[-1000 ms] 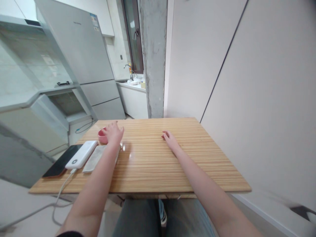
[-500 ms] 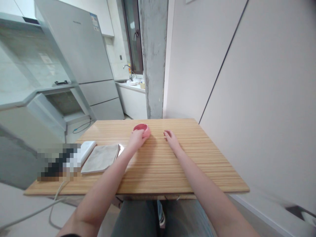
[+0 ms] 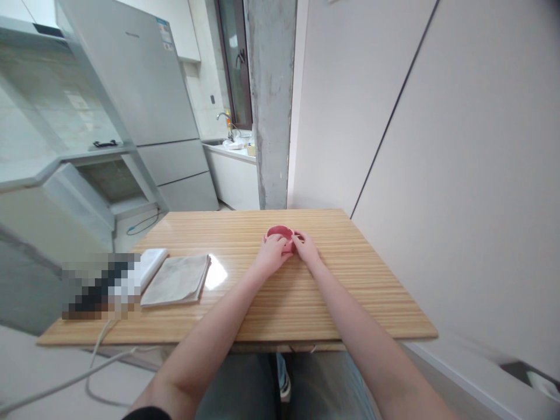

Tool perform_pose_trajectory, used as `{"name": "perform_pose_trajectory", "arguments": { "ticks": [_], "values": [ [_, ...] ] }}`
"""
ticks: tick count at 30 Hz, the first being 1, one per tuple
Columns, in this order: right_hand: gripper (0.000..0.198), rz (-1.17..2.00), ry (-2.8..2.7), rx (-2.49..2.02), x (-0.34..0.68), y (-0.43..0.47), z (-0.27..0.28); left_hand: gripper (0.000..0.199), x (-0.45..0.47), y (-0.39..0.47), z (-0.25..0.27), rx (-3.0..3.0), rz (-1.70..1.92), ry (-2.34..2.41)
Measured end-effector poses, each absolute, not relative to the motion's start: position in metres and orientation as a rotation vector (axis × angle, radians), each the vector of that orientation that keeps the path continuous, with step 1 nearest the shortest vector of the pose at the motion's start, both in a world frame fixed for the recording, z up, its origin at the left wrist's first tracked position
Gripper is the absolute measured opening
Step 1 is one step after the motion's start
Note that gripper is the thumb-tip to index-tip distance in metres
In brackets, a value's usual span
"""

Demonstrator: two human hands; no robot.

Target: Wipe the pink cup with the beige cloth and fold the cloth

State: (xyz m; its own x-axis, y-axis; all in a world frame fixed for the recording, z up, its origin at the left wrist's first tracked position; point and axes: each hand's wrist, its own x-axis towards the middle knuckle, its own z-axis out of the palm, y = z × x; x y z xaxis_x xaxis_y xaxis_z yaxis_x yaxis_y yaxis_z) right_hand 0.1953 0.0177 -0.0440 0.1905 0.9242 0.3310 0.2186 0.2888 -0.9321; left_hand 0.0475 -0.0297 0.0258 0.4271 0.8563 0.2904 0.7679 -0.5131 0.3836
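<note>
A round pink bowl (image 3: 283, 231) stands near the far edge of the wooden table, between my two hands. My left hand (image 3: 273, 252) grips its near left side, with the fingers bent over the rim. On the other side, my right hand (image 3: 307, 247) has its curled fingers against the right wall of the bowl. Part of the bowl's front is hidden behind my left hand.
A folded grey cloth (image 3: 177, 280) lies on the left of the table (image 3: 371, 291), beside a white box-like object (image 3: 153, 265). A blurred-out patch covers something there. A white cable (image 3: 98, 344) hangs at the left edge. A wall (image 3: 459, 175) rises on the right.
My left hand has carried the pink bowl to the right, over to my right hand. My right hand stays near its place and now touches the bowl's side.
</note>
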Motion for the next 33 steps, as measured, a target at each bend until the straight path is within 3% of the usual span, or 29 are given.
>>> {"name": "perform_pose_trajectory", "arguments": {
  "ticks": [3, 5, 8, 11, 15, 19, 26, 29, 33],
  "values": [
    [0.036, 0.727, -1.308, -1.22, 0.195, 0.02, -0.047, 0.044, 0.002, -0.048, 0.04, 2.332, 0.963, 1.579],
    [0.039, 0.706, -1.308, -1.228, 0.195, 0.021, -0.049, 0.042, -0.049, -0.064, 0.048, 2.155, 1.051, 1.934],
    [0.041, 0.654, -1.308, -1.228, 0.196, 0.023, -0.051, 0.044, -0.129, -0.091, 0.05, 1.966, 0.648, 2.451],
    [0.042, 0.65, -1.302, -1.237, 0.195, 0.024, -0.052, 0.041, -0.176, -0.11, 0.043, 1.844, 0.214, 2.639],
    [0.042, 0.696, -1.283, -1.225, 0.194, 0.023, -0.052, 0.066, -0.183, -0.116, 0.035, 1.811, 0.156, 2.636],
    [0.043, 0.667, -1.241, -1.247, 0.196, 0.021, -0.048, 0.093, -0.167, -0.108, 0.029, 1.749, 0.284, 2.517],
    [0.042, 0.574, -1.127, -1.25, 0.203, 0.01, -0.016, 0.069, -0.103, -0.086, 0.04, 1.808, 0.648, 1.899],
    [0.047, 0.813, -1.195, -1.023, 0.2, -0.006, 0.006, 0.066, -0.058, -0.079, 0.069, 1.94, 0.786, 1.473],
    [0.049, 1.448, -1.383, -0.803, 0.194, -0.032, 0.025, 0.068, -0.01, -0.057, 0.102, 1.85, 0.925, 1.023]
  ]
}}
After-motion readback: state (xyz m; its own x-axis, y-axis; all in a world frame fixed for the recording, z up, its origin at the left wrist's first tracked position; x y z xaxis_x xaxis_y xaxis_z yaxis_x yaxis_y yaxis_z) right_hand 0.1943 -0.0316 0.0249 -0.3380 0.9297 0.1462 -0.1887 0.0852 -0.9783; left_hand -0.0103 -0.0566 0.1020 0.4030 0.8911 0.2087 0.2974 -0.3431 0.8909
